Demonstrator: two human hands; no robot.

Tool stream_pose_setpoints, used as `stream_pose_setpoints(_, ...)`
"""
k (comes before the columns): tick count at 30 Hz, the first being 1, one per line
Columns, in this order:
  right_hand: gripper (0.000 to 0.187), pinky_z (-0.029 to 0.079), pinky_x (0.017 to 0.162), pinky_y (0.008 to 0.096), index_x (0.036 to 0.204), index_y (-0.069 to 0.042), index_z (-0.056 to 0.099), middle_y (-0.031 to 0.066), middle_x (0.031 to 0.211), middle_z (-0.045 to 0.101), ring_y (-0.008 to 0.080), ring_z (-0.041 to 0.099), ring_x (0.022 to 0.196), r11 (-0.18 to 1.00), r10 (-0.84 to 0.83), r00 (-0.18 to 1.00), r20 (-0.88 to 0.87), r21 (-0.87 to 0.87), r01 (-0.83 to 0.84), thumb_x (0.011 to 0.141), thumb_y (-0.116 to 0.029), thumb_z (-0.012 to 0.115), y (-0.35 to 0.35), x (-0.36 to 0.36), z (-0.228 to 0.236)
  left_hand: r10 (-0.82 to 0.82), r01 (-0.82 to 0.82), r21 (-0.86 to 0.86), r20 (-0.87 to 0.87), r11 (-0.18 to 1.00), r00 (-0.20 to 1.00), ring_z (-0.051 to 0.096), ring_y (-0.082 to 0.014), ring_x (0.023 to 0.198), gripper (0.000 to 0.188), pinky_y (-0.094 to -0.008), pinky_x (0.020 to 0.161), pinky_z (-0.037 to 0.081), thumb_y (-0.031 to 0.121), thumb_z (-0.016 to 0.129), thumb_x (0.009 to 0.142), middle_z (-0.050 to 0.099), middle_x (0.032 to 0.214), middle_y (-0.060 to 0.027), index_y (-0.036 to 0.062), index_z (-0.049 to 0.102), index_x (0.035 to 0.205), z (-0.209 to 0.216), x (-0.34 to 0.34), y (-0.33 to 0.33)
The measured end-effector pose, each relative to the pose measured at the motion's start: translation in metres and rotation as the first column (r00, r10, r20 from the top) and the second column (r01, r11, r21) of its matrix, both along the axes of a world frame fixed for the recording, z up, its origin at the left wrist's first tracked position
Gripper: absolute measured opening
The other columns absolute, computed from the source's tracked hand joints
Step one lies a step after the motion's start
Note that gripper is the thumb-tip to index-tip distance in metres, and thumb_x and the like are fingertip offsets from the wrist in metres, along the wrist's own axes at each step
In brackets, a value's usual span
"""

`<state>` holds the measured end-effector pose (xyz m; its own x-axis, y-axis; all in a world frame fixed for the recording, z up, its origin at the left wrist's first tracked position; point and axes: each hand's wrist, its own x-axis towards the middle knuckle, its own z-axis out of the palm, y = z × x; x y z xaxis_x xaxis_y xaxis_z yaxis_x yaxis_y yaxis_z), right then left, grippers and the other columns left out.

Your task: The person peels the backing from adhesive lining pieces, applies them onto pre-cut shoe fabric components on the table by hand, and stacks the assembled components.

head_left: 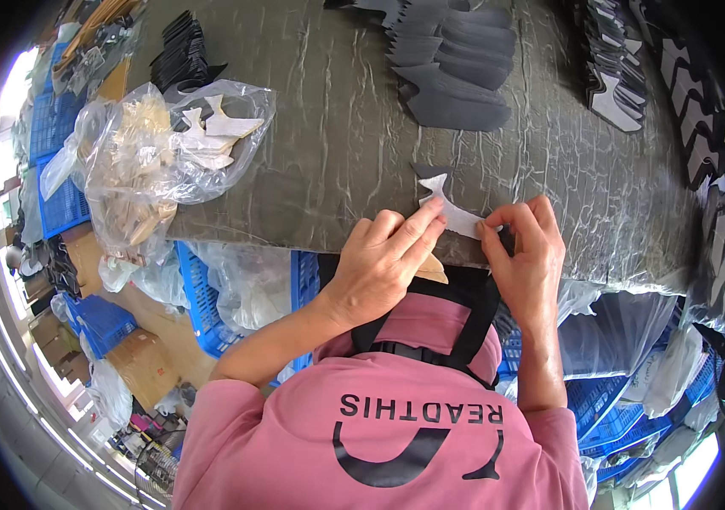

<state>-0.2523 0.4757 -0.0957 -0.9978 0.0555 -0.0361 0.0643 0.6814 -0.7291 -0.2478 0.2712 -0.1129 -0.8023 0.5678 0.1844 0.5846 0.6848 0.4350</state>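
White piece (461, 222) partly under left grip (382, 266).

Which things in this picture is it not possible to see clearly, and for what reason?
All in the head view:
- Pale piece: partly hidden by the left hand; its right end, by the right hand.
- Beige piece: partly covered by the left hand.
- Dark grey stack: far end cut off by the upper edge.
- Plastic bag: folds and glare obscure its contents.
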Motion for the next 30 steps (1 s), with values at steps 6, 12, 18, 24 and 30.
stream_pose_setpoints(6,0.01,0.05,0.055,0.0365,0.089,-0.01,0.067,0.005,0.082,0.059,0.0245,0.064,0.064,0.993,0.108,0.994,-0.029,0.044,-0.106,0.081,-0.008,0.072,-0.001,0.001,-0.002,-0.057,0.057,-0.164,0.003,0.985,0.998,0.053,-0.0199,0.083,0.039,-0.0313,0.068,0.044,0.0,0.061,0.076,0.048,0.146,-0.0101,0.0031,0.065,0.114,0.007,-0.007,0.0)
stream_pose_setpoints(12,0.017,0.052,0.056,0.0372,0.096,-0.011,0.066,0.005,0.086,0.061,0.026,0.065,0.066,0.98,0.171,0.985,0.01,0.106,-0.171,0.081,-0.014,0.073,0.001,-0.002,0.006,-0.004,0.009,-0.039,0.128,0.999,0.992,0.057,-0.0237,0.084,0.04,-0.0347,0.07,0.047,-0.003,0.063,0.073,0.04,0.151,-0.0151,0.0055,0.06,0.112,0.007,-0.017,0.002)
stream_pose_setpoints(18,0.021,0.052,0.061,0.0404,0.095,-0.011,0.065,0.0074,0.09,0.06,0.0291,0.067,0.073,0.972,0.221,0.975,0.019,0.074,-0.221,0.078,-0.015,0.075,0.006,-0.01,0.009,0.05,-0.036,-0.094,0.156,0.995,0.986,0.064,-0.0296,0.096,0.043,-0.037,0.072,0.05,-0.005,0.061,0.074,0.047,0.145,-0.0159,0.0085,0.058,0.115,0.01,-0.025,0.01)
stream_pose_setpoints(24,0.009,0.053,0.065,0.0358,0.085,-0.005,0.066,0.0097,0.08,0.067,0.0257,0.068,0.074,0.981,0.154,0.987,0.046,-0.128,-0.147,0.078,-0.009,0.07,0.052,-0.031,0.012,0.201,-0.447,0.512,0.464,0.733,0.863,0.05,-0.0083,0.073,0.028,-0.0237,0.063,0.043,0.005,0.047,0.092,0.054,0.119,-0.0106,0.0013,0.05,0.119,0.017,-0.033,-0.024)
stream_pose_setpoints(30,0.011,0.051,0.063,0.034,0.087,-0.005,0.07,0.0075,0.081,0.068,0.0237,0.068,0.073,0.986,-0.142,0.987,-0.07,0.074,0.147,0.078,-0.01,0.073,0.164,-0.104,0.017,-0.221,-0.591,0.647,0.742,0.481,0.633,0.047,-0.0099,0.072,0.038,-0.0246,0.065,0.042,0.024,0.049,0.094,0.055,0.101,-0.0092,-0.0025,0.048,0.121,0.037,-0.032,-0.027)
